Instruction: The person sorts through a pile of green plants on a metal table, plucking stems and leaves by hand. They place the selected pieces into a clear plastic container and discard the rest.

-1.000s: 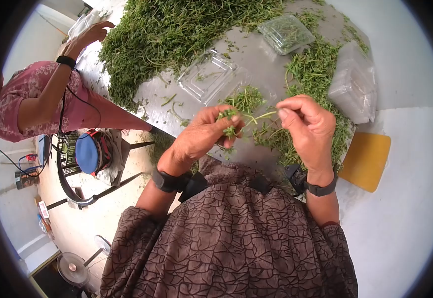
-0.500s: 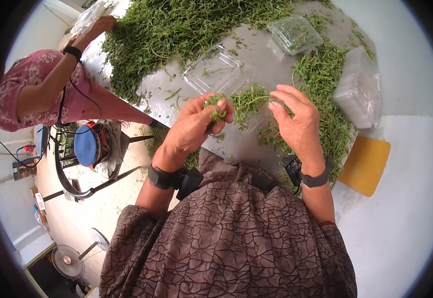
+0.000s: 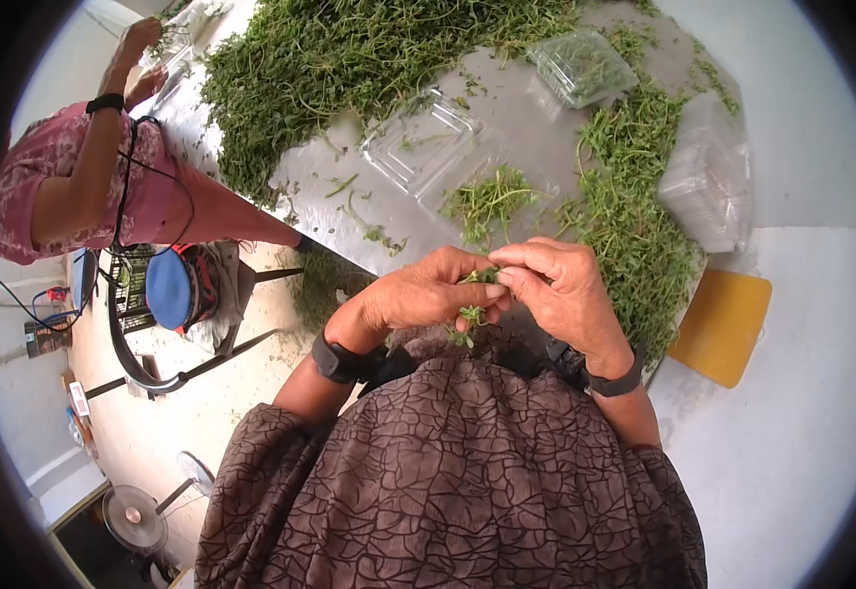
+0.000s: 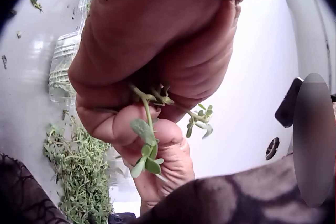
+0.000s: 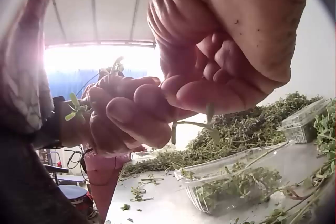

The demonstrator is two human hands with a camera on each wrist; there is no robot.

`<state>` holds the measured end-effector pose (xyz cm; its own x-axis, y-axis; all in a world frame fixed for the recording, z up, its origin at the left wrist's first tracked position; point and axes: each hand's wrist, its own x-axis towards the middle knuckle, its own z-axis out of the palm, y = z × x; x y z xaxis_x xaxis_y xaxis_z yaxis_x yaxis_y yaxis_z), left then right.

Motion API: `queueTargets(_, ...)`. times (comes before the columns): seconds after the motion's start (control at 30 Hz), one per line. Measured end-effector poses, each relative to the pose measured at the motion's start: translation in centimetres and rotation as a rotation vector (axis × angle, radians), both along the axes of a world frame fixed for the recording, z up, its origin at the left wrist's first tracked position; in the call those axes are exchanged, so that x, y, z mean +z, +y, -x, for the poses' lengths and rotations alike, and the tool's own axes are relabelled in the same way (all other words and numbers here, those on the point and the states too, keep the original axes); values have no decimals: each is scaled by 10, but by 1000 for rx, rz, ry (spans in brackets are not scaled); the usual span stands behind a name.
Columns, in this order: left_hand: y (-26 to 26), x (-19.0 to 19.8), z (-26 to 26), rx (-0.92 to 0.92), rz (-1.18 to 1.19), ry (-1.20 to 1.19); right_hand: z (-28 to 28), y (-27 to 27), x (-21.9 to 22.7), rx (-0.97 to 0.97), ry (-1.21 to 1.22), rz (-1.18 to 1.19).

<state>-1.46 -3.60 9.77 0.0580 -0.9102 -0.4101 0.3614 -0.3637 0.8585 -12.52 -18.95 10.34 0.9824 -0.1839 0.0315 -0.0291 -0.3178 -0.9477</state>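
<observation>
Right at the centre of the frame, the left hand (image 3: 428, 293) curls around green sprigs (image 4: 142, 129), apparently steadying them for the right hand (image 3: 567, 293), whose thumb and finger pinch at them, while the leafy heap (image 3: 379, 69) spreads within reach across the top

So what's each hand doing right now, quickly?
Left hand: closed, holding green sprigs.
Right hand: closed, thumb and finger pinching at the same sprigs.
</observation>
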Motion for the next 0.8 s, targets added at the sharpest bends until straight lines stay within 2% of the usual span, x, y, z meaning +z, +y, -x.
queueTargets(0.1,4,-4,0,63,19,124,1,-2,3,-26,36,-30)
queueTargets(0.17,8,-8,-4,209,32,142,2,-5,5,-49,66,-53)
queueTargets(0.23,9,-7,-6,262,4,163,4,-6,8,-152,149,-273)
queueTargets(0.4,15,-22,-10,388,103,331,3,-9,8,-211,172,-377)
queueTargets(0.6,14,-23,-19,549,136,386,-9,-8,15,-355,2,-458)
queueTargets(0.63,14,-24,-21,585,148,395,-12,-7,12,-355,1,-458)
queueTargets(0.73,13,-26,-28,606,189,444,-15,-7,-7,-432,30,56)
queueTargets(0.8,10,-24,-29,645,178,446,-14,-3,-3,-403,18,-11)
